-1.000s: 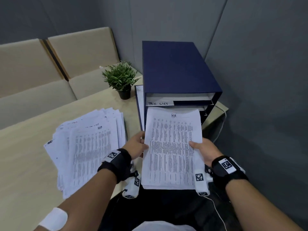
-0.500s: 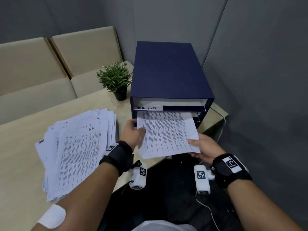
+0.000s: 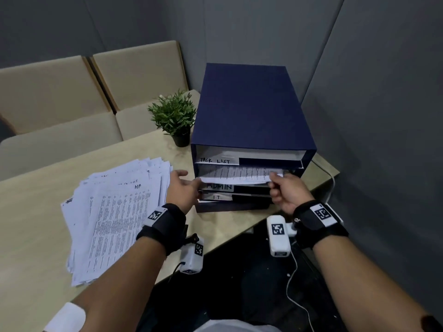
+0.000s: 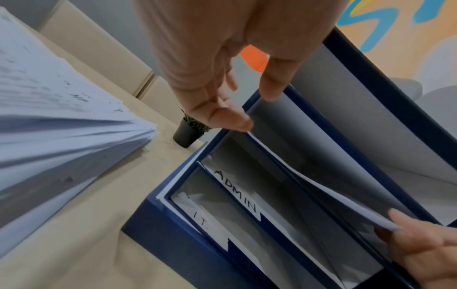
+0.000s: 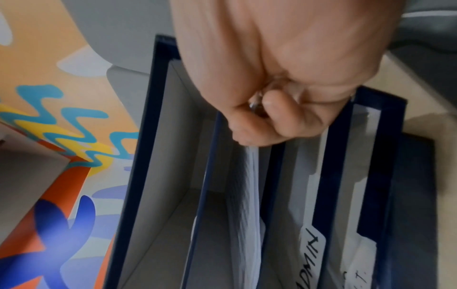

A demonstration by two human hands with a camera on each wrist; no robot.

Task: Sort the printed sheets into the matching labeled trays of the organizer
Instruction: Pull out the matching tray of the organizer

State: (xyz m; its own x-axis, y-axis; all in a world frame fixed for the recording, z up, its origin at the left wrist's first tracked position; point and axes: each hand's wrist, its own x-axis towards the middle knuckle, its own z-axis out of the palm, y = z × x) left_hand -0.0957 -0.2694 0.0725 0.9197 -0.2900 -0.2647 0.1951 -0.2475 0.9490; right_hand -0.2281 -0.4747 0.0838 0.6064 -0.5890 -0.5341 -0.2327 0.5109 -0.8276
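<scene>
A dark blue organizer (image 3: 251,111) stands at the table's right end, its trays labelled TASK LIST (image 3: 215,160), ADMIN (image 3: 219,186) and IT (image 3: 216,197). A thin bundle of printed sheets (image 3: 237,174) lies almost fully inside the second tray, covering that tray's label. My right hand (image 3: 285,190) pinches the bundle's near right corner, shown as the sheets (image 5: 249,185) under curled fingers. My left hand (image 3: 183,188) is at the near left corner with relaxed fingers; one fingertip (image 4: 243,123) touches the sheets' edge (image 4: 333,197). A fanned pile of printed sheets (image 3: 115,212), top one marked HR, lies left.
A small potted plant (image 3: 173,116) stands just left of the organizer. Beige seats (image 3: 72,104) run behind the table (image 3: 28,224). Grey walls close in behind and on the right. The table's front edge runs diagonally under my wrists.
The bundle has slid from in front of the organizer deep into the second tray. Both hands moved forward with it. My left hand's grip on the left edge has loosened.
</scene>
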